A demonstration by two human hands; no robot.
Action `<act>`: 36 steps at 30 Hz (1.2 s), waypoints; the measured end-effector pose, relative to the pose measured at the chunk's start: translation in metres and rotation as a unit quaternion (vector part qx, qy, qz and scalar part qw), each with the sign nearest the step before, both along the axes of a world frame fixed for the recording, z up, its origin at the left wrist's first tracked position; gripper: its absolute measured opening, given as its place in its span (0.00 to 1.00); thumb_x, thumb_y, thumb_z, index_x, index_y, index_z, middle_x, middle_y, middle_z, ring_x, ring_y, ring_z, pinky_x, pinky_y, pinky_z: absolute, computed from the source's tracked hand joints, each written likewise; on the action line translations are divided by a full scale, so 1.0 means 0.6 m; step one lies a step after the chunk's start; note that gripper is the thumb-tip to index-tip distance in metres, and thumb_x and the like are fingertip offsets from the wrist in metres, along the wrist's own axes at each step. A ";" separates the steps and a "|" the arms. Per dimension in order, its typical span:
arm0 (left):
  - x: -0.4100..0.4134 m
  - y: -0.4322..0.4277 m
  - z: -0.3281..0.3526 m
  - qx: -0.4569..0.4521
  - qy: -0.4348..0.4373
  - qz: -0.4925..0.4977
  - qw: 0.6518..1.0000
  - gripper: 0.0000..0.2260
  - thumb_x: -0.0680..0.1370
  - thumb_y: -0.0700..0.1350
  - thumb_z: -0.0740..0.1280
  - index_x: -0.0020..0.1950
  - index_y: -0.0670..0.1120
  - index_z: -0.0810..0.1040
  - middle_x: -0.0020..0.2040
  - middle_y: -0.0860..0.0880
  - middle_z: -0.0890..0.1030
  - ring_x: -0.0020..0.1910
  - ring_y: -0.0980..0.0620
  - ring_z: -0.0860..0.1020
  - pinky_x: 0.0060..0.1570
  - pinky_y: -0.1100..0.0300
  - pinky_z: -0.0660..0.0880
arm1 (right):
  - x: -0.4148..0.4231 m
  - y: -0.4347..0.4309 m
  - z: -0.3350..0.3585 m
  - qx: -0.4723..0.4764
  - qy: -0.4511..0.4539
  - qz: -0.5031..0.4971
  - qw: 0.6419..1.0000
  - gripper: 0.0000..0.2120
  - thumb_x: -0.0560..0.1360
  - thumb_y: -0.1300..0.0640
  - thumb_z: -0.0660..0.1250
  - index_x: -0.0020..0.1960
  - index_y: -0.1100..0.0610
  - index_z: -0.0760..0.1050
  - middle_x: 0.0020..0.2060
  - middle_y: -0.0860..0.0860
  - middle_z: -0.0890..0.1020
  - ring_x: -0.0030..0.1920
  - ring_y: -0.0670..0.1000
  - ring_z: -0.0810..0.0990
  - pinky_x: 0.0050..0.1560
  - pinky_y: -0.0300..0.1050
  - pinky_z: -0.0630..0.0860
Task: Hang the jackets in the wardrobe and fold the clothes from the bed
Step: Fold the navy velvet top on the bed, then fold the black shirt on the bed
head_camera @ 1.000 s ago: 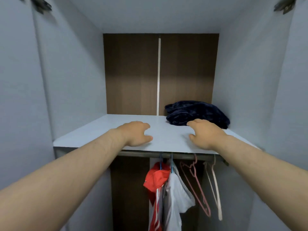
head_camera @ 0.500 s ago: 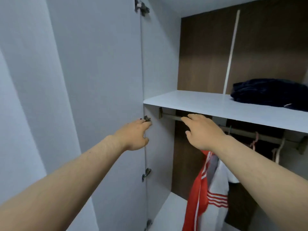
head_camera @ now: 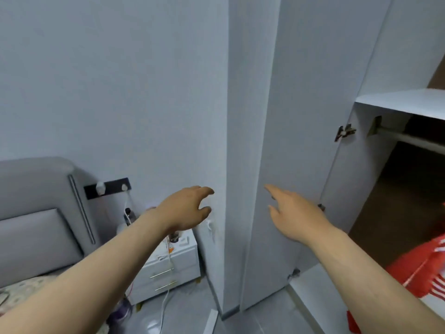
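Now: view has swung off the shelf [head_camera: 409, 102] toward the bed [head_camera: 31, 227].
Hands: left hand [head_camera: 185, 208], right hand [head_camera: 293, 213] — both empty, fingers loose.
Next: likely fetching more clothes.

White two-drawer nightstand [head_camera: 168, 268] against the pale grey wall [head_camera: 120, 80], small clutter on its top, dark-capped bottle [head_camera: 128, 213] at its back edge, black socket panel [head_camera: 113, 188] on the wall above, white cable [head_camera: 165, 307] trailing down its front to the grey floor [head_camera: 187, 319]
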State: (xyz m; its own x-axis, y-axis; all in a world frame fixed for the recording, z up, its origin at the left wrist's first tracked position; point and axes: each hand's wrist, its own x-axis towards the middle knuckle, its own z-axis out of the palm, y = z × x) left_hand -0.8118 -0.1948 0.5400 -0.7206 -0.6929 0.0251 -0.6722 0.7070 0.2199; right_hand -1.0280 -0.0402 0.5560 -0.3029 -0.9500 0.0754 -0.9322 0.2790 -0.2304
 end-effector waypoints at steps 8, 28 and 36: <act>0.280 0.027 -0.058 0.059 0.009 0.088 0.994 0.18 0.81 0.49 0.63 0.70 0.49 0.73 0.70 0.50 0.74 0.68 0.50 0.72 0.65 0.58 0.69 | 0.250 -0.061 -0.046 0.006 -0.001 0.095 0.995 0.23 0.83 0.51 0.54 0.77 0.48 0.59 0.68 0.51 0.74 0.65 0.56 0.74 0.60 0.50 0.73; 1.013 0.167 -0.217 0.151 0.047 0.415 0.896 0.19 0.81 0.50 0.64 0.71 0.49 0.73 0.70 0.51 0.75 0.67 0.51 0.73 0.63 0.58 0.70 | 0.904 -0.178 -0.163 0.081 0.005 0.366 0.927 0.16 0.81 0.53 0.57 0.67 0.53 0.68 0.60 0.54 0.78 0.60 0.59 0.76 0.52 0.51 0.76; 1.094 0.187 -0.320 0.233 0.041 0.508 0.828 0.19 0.80 0.49 0.64 0.70 0.47 0.74 0.68 0.48 0.74 0.64 0.49 0.74 0.61 0.55 0.72 | 1.000 -0.253 -0.270 0.158 -0.013 0.447 0.880 0.16 0.80 0.54 0.58 0.67 0.55 0.69 0.58 0.56 0.79 0.58 0.60 0.78 0.53 0.54 0.77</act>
State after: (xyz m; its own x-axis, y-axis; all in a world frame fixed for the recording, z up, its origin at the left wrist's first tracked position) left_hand -0.1556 -0.0828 0.3483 0.2323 -0.8887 -0.3954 -0.8369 -0.3897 0.3843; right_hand -0.4281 -0.1923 0.3940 0.5795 -0.7813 -0.2317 -0.8069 -0.5102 -0.2976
